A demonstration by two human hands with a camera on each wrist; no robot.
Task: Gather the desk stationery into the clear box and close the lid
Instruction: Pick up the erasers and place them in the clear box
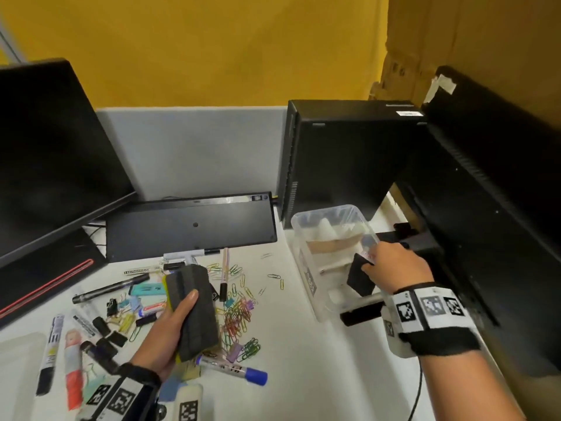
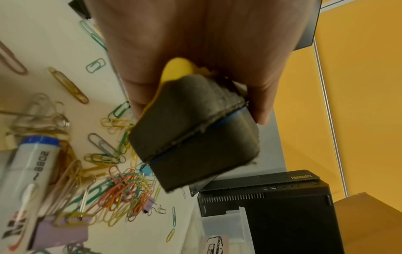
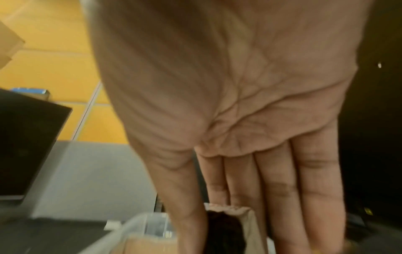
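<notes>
My left hand (image 1: 182, 311) grips a dark grey board eraser (image 1: 194, 311) with a yellow back, holding it above the scattered stationery; the left wrist view shows the left hand (image 2: 197, 110) wrapped round the eraser (image 2: 195, 146). My right hand (image 1: 368, 262) pinches a small black block (image 1: 359, 278) between thumb and straight fingers, just inside the near end of the clear box (image 1: 303, 226). In the right wrist view, the right hand (image 3: 217, 228) hides most of the block (image 3: 226, 237). The box is open and holds white and brown items.
Coloured paper clips (image 1: 239, 311), markers (image 1: 233, 370), binder clips and a glue stick (image 1: 73, 366) litter the desk at left. An upturned keyboard (image 1: 188, 226), a monitor (image 1: 45, 153), a PC tower (image 1: 349, 159) and another monitor (image 1: 501, 208) ring the area. A translucent lid-like piece (image 1: 18, 357) lies bottom left.
</notes>
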